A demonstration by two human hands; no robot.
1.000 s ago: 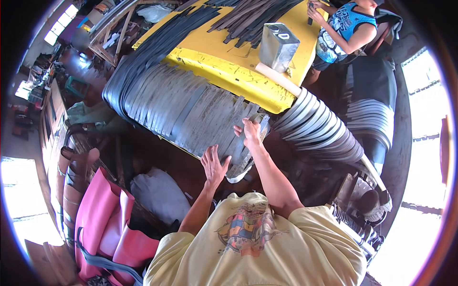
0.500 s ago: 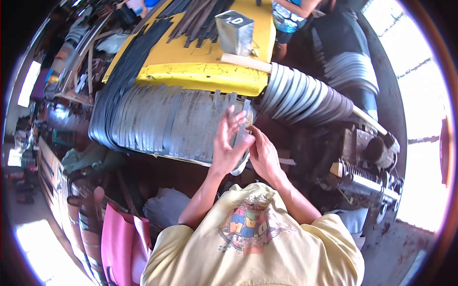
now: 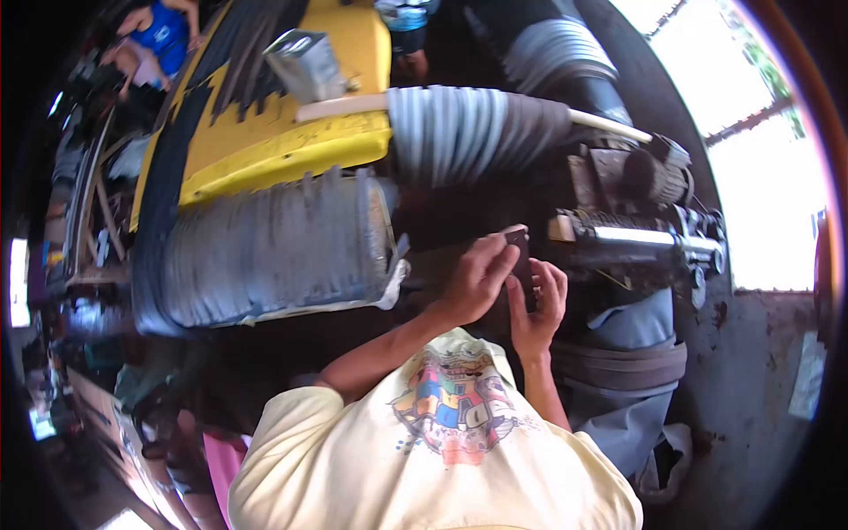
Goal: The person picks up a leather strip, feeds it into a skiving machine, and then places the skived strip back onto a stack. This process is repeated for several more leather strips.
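In a dim, messy workshop, with bright windows [image 3: 751, 168] at the right. At the top left, a person [image 3: 165, 35] in blue; at the top middle, only part of another person [image 3: 408, 18]. On the yellow table [image 3: 364, 40], a bunch of long dark strips [image 3: 252, 62] and a shiny metal can [image 3: 309, 72] near the front edge. Just in front of the can, a pale pole [image 3: 343, 108], poking out past the table's side, with lots of grey and brown bands [image 3: 459, 134] hung around it. Before the table, a big bundle [image 3: 265, 256] covered in grey strips, a bit blurry.

Out past a yellow shirt [image 3: 459, 481] with a bright printed picture [image 3: 458, 397], holding a small dark brown piece [image 3: 523, 256] in the left hand [image 3: 480, 281], thumb and fingers pressed on its top part. Close by, the right hand [image 3: 539, 311], with bent fingers and thumb near the lower part; too hard to tell if pinching or just touching. Up in the air, then, the dark brown piece: right of the bundle, left of a machine [image 3: 618, 177] with a shiny metal bar [image 3: 632, 235]. Below the machine, a grey sheet [image 3: 632, 318] with a brown band [image 3: 623, 367] around it. At the bottom left, a bit of pink sheet [image 3: 228, 464].
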